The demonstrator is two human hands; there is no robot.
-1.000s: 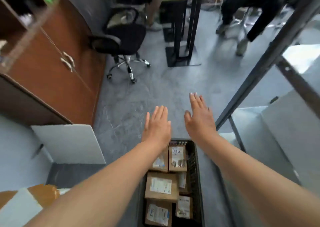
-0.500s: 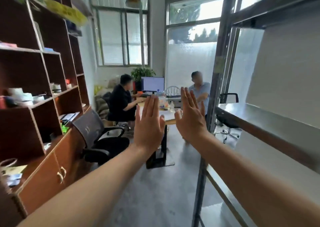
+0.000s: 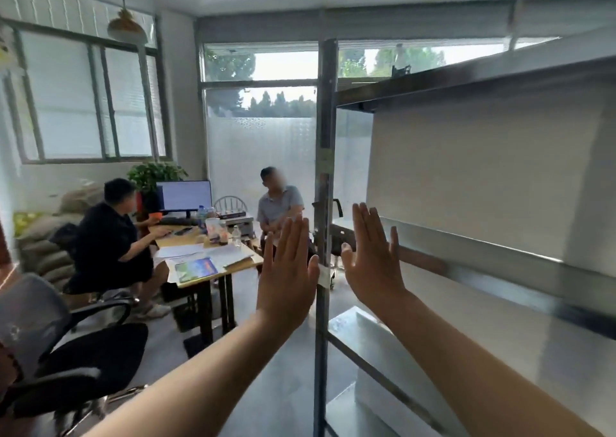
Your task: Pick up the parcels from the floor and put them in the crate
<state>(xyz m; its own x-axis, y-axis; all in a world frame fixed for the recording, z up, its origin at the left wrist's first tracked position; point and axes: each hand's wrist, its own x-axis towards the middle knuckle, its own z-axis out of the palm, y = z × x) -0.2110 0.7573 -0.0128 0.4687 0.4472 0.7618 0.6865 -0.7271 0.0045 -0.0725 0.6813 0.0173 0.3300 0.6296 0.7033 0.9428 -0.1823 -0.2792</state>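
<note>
1. steel rack post (image 3: pixel 323 203) stands dead centre in my view, and its bare metal shelf (image 3: pixel 466 253) runs off to the right.
2. my left hand (image 3: pixel 286 270) is up on the left of the post, palm facing away, fingers straight and close together, holding nothing.
3. my right hand (image 3: pixel 373 263) is up on the right of the post, just as flat and empty, in front of the shelf edge.
4. the two hands are apart, with the post between them in the view.
5. parcels and crate: out of frame, so i cannot tell where they lie.
6. beyond the hands is a wooden table (image 3: pixel 213 260) with papers, bottles and a monitor (image 3: pixel 185 195); a person in black (image 3: pixel 110 236) sits at its left, a person in a grey shirt (image 3: pixel 278 203) on the far side.
7. black office chair (image 3: pixel 83 353) sits low on the left, near me.
</note>
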